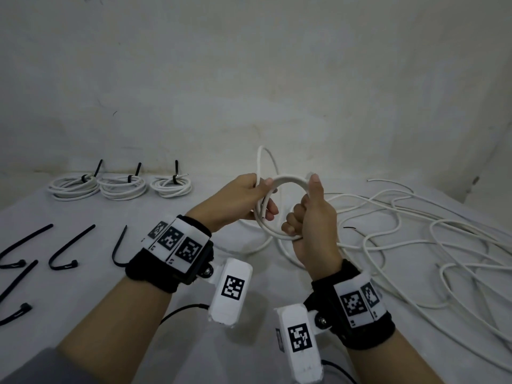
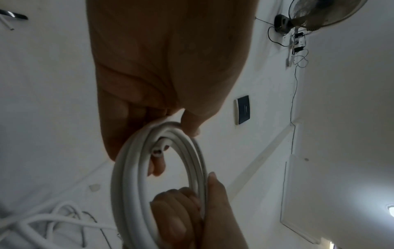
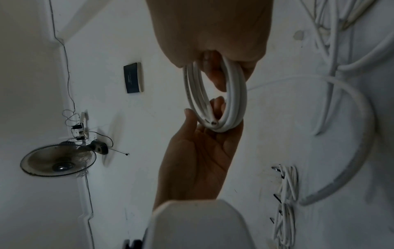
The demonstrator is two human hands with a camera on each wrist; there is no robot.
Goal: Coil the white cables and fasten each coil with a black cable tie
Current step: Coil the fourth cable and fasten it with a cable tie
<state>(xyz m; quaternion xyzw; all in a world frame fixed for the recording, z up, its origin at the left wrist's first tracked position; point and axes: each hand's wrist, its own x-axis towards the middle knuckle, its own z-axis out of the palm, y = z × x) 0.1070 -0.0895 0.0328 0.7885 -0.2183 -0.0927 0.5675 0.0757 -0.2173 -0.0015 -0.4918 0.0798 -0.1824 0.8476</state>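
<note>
Three tied coils (image 1: 122, 185) sit done left of the new coil (image 1: 279, 209) both hands' fingers (image 1: 270, 207) grip, loose cables (image 1: 415, 231) still waiting.

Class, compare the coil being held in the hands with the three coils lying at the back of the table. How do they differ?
The held coil has no tie; each back coil is cinched with a black tie. The held coil stands upright above the table, gripped by the left hand and right hand; the back coils lie flat, untouched. All are white cable.
</note>
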